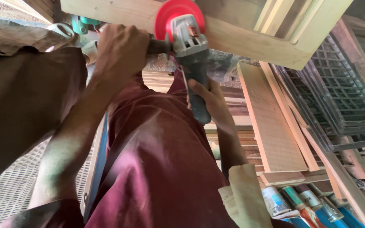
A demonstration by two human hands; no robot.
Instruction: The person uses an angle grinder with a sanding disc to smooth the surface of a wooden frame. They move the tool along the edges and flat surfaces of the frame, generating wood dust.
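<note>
Now I sand the wooden frame point(233, 38): my left hand point(121, 52) and right hand point(210, 99) clamp the grinder point(191, 50); next, steady pressure seems needed.

Left hand point(121, 50) raised high, fingers curled tight into a closed fist, knuckles turned toward the camera, wrist straight. Left forearm bare and dusty, running down and to the left to a rolled dark sleeve. Right hand point(210, 101) lower and nearer the body, fingers wrapped in a firm grip, thumb on top. Right forearm bare, slanting down to a pale rolled cuff.
</note>
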